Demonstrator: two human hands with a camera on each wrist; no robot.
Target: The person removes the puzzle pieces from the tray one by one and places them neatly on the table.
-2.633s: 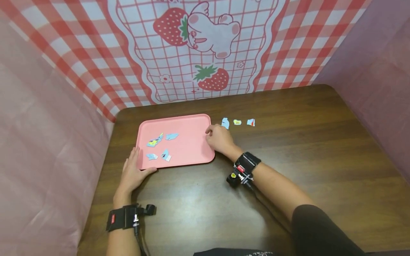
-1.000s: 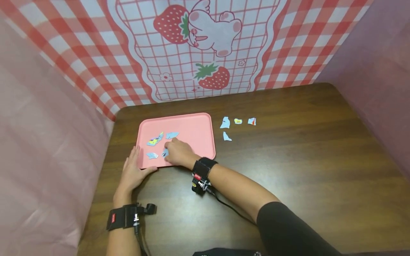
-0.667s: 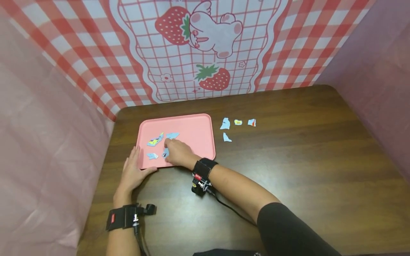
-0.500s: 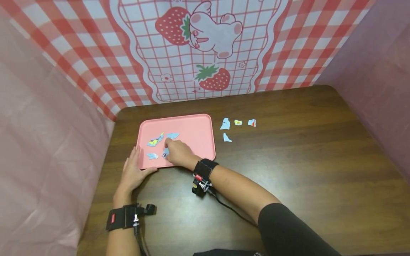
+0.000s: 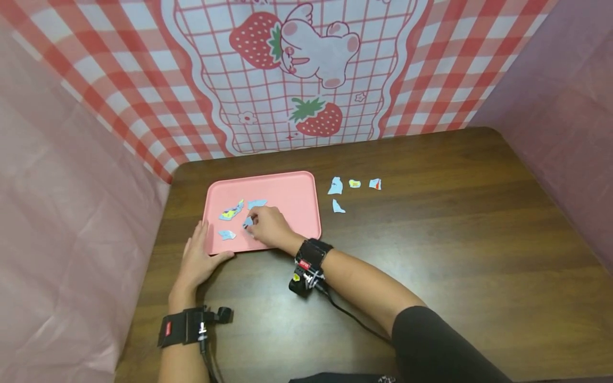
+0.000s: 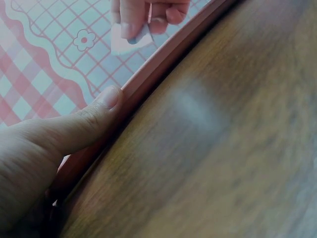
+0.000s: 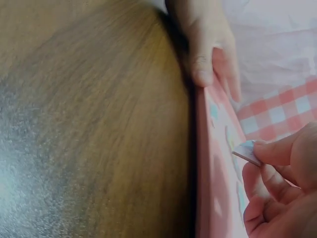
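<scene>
My right hand [image 5: 270, 226] pinches a small, flat, irregular light-blue printed piece [image 5: 247, 222] between thumb and fingertips. In the right wrist view this piece [image 7: 246, 151] is tilted above the tray and shows a thin edge. The pink tray [image 5: 292, 202] holds several pieces: a yellow-and-blue one [image 5: 232, 210], a light-blue one [image 5: 257, 204] behind the hand, and another blue one [image 5: 227, 234] near the front. At the tray's front-left corner rests my left hand [image 5: 195, 263], its fingers extended along the left side and its thumb [image 6: 106, 99] against the front rim.
On the wooden table [image 5: 455, 239], right of the tray, lie a blue piece [image 5: 336, 185], a yellow piece [image 5: 355, 183], a blue-and-red piece [image 5: 375, 184] and a narrow pale piece [image 5: 338, 206]. A checked strawberry cloth [image 5: 316, 114] hangs behind. Cables trail from both wrist cameras.
My right hand moves from the tray's right rim leftward over the tray, leaving the narrow pale piece visible on the table. It then lifts a blue piece slightly. My left hand stays put.
</scene>
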